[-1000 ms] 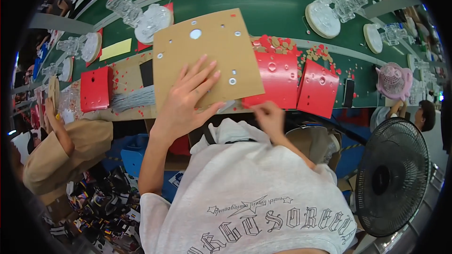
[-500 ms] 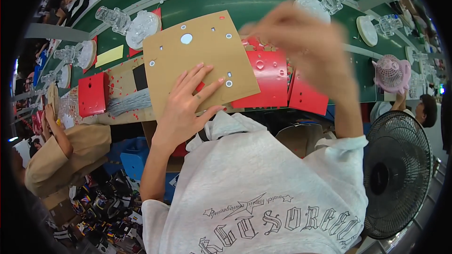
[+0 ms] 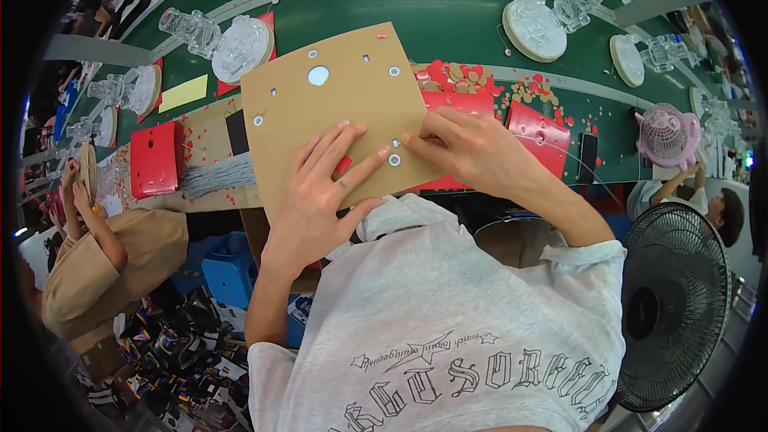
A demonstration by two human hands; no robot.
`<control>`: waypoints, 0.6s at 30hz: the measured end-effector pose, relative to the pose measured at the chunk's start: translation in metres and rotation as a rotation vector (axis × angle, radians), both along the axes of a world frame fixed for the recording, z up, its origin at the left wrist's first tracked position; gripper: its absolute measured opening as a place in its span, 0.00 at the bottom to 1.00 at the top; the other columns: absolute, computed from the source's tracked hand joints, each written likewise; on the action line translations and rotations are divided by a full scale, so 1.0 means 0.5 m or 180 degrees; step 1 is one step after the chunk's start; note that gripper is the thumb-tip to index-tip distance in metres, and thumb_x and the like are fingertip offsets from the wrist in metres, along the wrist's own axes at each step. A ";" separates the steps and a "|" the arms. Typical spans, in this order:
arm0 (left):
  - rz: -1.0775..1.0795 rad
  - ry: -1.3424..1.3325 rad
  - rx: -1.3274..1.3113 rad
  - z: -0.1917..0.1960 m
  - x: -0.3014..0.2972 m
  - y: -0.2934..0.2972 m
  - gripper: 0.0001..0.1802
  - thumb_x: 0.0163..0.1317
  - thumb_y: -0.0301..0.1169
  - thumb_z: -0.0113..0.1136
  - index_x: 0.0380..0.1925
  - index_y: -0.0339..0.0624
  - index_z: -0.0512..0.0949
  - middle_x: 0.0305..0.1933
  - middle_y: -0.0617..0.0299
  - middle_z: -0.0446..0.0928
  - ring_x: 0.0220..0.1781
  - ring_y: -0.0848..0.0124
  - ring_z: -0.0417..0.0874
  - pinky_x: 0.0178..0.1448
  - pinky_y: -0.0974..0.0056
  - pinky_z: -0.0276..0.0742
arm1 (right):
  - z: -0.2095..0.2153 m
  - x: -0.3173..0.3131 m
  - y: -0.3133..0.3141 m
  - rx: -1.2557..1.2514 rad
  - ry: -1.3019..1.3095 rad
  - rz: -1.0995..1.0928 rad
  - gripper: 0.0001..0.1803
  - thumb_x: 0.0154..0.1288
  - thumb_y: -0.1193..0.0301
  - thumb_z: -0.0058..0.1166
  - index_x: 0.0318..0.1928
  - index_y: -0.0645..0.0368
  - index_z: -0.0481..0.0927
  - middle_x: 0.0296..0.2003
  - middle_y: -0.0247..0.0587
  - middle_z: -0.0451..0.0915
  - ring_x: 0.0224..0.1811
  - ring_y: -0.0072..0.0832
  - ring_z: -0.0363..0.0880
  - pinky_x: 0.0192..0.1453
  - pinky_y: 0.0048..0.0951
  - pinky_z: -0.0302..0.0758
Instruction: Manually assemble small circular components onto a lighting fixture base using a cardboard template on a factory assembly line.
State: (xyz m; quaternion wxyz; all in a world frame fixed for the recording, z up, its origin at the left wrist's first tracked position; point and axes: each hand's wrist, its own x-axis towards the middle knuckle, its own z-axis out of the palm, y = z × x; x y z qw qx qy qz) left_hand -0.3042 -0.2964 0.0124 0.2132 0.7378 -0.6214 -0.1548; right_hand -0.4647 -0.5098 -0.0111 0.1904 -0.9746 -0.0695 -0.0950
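Green table [image 3: 480, 24]: carries everything below; within arm's reach.

Brown board [image 3: 336, 104]: on the near side of the table, before the person, its right part overlapping a red sheet [image 3: 464, 102]. Printless brown face up. Roughly square, so no clear long axis; turned slightly, the far edge slanting so that its right corner lies farther off than its left.

Left hand [image 3: 318, 186]: fingers spread and relaxed, flat on the board, gripping nothing; presumably a weight to steady it.

Right hand [image 3: 472, 152]: fingertips pinched together at the board's right side, beside a small slot [image 3: 396, 143]; seemingly closed on the strand, probably for fine control.

Bundle of grey wires [image 3: 220, 176]: left of the board, probably for easy reach.

Thin pale strand [image 3: 588, 166]: arcs rightward from behind the right hand.
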 end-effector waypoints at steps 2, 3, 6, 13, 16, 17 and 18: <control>0.0003 -0.0009 0.0024 0.000 -0.002 -0.001 0.30 0.57 0.38 0.72 0.63 0.53 0.80 0.72 0.50 0.69 0.75 0.52 0.68 0.75 0.48 0.61 | 0.013 0.003 0.002 -0.0176 0.0045 0.0066 0.22 0.60 0.73 0.57 0.56 0.61 0.81 0.41 0.38 0.75 0.42 0.30 0.81 0.39 0.32 0.81; 0.0034 -0.0002 0.0020 0.000 0.000 -0.003 0.31 0.56 0.38 0.72 0.63 0.55 0.80 0.72 0.51 0.70 0.75 0.51 0.68 0.76 0.47 0.61 | 0.019 0.005 0.004 -0.0357 0.0080 0.0102 0.23 0.60 0.72 0.57 0.57 0.63 0.81 0.41 0.37 0.74 0.42 0.30 0.80 0.39 0.32 0.81; 0.0039 0.0023 0.0027 -0.002 0.007 0.000 0.33 0.54 0.37 0.73 0.63 0.57 0.80 0.72 0.51 0.70 0.76 0.51 0.67 0.76 0.46 0.61 | 0.023 0.011 0.007 -0.0577 -0.0143 0.0287 0.23 0.61 0.70 0.56 0.56 0.67 0.80 0.41 0.37 0.74 0.40 0.29 0.79 0.37 0.31 0.79; -0.0015 0.0019 -0.0055 -0.002 0.025 0.002 0.34 0.52 0.36 0.73 0.63 0.57 0.80 0.72 0.51 0.70 0.75 0.51 0.68 0.75 0.48 0.62 | 0.014 0.037 0.005 -0.0283 -0.0095 0.0383 0.19 0.59 0.72 0.58 0.49 0.69 0.80 0.38 0.39 0.74 0.36 0.31 0.80 0.31 0.30 0.79; 0.0034 0.0110 -0.0009 -0.003 0.014 0.016 0.34 0.52 0.36 0.73 0.63 0.56 0.81 0.72 0.51 0.70 0.75 0.50 0.69 0.75 0.48 0.62 | 0.021 0.028 0.004 -0.0443 -0.0181 0.0495 0.20 0.57 0.73 0.59 0.51 0.66 0.80 0.38 0.38 0.74 0.37 0.30 0.80 0.32 0.31 0.79; 0.0036 0.0156 -0.0014 -0.004 0.016 0.018 0.33 0.52 0.35 0.73 0.63 0.56 0.81 0.72 0.51 0.70 0.75 0.50 0.69 0.75 0.48 0.61 | 0.025 0.029 0.001 -0.0376 -0.0052 0.0486 0.21 0.57 0.73 0.59 0.52 0.65 0.80 0.39 0.38 0.75 0.38 0.30 0.81 0.32 0.31 0.80; 0.0051 0.0143 -0.0004 -0.004 0.020 0.020 0.33 0.52 0.35 0.73 0.63 0.56 0.81 0.72 0.51 0.70 0.75 0.50 0.69 0.75 0.48 0.61 | 0.028 0.026 -0.001 -0.0421 0.0057 0.0500 0.23 0.56 0.72 0.59 0.54 0.64 0.80 0.40 0.38 0.75 0.40 0.30 0.81 0.35 0.31 0.81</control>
